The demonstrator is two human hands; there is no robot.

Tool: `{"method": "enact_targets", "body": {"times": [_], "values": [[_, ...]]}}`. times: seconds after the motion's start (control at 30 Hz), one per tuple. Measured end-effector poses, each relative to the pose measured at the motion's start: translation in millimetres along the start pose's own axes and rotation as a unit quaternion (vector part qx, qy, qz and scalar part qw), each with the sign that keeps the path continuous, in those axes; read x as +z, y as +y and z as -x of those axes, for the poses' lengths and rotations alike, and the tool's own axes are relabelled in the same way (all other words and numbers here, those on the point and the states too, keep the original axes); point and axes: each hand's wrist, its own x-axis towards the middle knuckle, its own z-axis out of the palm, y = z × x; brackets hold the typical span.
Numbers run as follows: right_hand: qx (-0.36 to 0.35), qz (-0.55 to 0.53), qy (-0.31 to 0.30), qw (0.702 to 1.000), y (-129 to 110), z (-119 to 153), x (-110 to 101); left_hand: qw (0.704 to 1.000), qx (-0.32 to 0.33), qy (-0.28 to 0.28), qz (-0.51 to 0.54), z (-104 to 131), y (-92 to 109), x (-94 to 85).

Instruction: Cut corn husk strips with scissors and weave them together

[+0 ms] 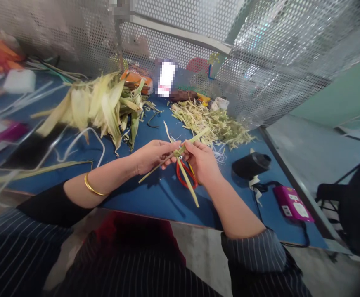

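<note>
Over the blue table, my left hand (159, 153) and my right hand (202, 159) meet fingertip to fingertip. Between them they pinch narrow pale-green corn husk strips (187, 179) that cross one another at my fingers. One strip end points down toward me, others stick out up-left, up-right and lower left. Both hands are closed on the strips. Just beneath my fingers lie scissors with red handles (186, 184), partly hidden by the hands and strips. A yellow item beside the red handles is mostly covered by my right hand.
Whole dried corn husks (95, 107) are heaped at the left back, shredded husk (211, 121) at the right back. A black cone-shaped spool (251, 166) and a magenta box (293, 203) stand on the right. A dark flat panel (33, 148) and white cable lie left. Perforated metal mesh (180, 45) rises behind.
</note>
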Motion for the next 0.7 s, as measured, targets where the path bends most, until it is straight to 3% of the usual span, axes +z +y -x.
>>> {"method": "enact_targets", "body": {"times": [0.2, 0.37, 0.53, 0.6, 0.7], "values": [[-0.027, 0.027, 0.038, 0.999, 3, 2, 5, 0.997, -0.016, 0.048, -0.05, 0, -3, 7.5], [-0.076, 0.048, 0.098, 0.991, 8, -2, 3, 0.997, -0.022, 0.042, -0.068, 0, -3, 8.2], [-0.048, 0.15, 0.06, 0.986, 3, -6, -6, 0.997, -0.022, 0.03, -0.063, -1, 0, 4.0], [-0.061, 0.264, 0.064, 0.96, -6, -4, -9, 0.998, -0.026, 0.03, -0.053, 0, 2, 2.9], [-0.173, 0.457, 0.124, 0.864, -21, 4, -12, 0.997, -0.023, 0.038, -0.057, 0, 4, 2.7]]}}
